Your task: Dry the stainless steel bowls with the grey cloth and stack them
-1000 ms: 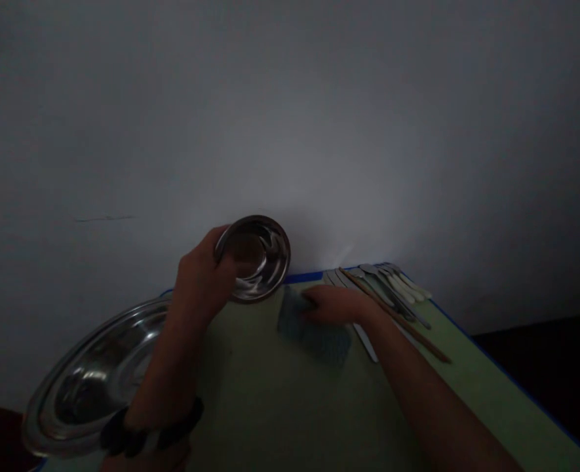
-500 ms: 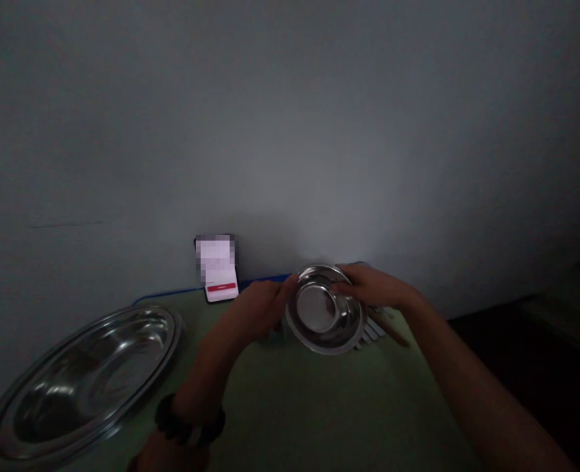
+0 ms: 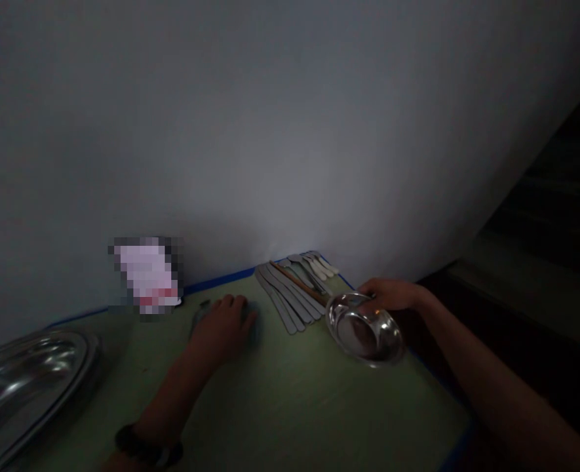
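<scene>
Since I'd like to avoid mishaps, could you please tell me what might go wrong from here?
The bowl, tilted in the right hand near the right edge of the table, might slip and fall. It might knock the cutlery beside it. The phone, leaning against the wall, might slide if bumped.

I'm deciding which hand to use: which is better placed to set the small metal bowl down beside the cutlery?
The right hand, probably: it holds the small metal bowl by its rim, close to the cutlery. The left hand is on the bluish cloth, away from the bowl.
</scene>
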Tool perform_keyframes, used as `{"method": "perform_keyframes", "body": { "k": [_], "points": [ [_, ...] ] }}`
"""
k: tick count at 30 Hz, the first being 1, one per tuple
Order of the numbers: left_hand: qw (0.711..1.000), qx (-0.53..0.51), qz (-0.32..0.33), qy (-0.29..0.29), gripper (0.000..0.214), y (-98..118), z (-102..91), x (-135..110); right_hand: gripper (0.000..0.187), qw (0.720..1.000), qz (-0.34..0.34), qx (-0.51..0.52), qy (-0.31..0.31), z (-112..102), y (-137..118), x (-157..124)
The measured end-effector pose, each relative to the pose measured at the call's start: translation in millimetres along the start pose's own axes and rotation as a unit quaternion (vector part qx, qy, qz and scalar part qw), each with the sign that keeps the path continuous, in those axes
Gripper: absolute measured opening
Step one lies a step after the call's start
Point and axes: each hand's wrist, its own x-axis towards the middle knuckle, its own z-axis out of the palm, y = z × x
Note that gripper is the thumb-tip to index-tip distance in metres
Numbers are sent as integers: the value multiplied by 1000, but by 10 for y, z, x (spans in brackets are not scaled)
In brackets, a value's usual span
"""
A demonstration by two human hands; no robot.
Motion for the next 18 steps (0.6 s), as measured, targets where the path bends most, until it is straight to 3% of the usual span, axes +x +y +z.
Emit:
{"method": "perform_keyframes", "body": {
  "k": [2,6,9,12,15,18],
  "points": [
    [1000,-9,-2,-26,41,-13,28,-18,38,1000,-18,-19,-14,99,-113,68],
    [998,-34,15,-59,38,-30,-31,-135,30,998,-13,-53,14,216,-342,175],
    [990,-112,58,-60,34,-117,-154,-312,37,992,-5,-86,87,256,-551,178],
    [986,-153,67,-11,31,-263,-307,-508,38,972,-29,-154,176,352,-930,210],
    [994,-89,19,59,28,-450,-496,-674,37,971,-82,-161,158,570,-1465,359],
    [992,8,-68,107,31,-691,-702,-815,42,978,-104,-165,74,840,-2004,603]
  ]
}}
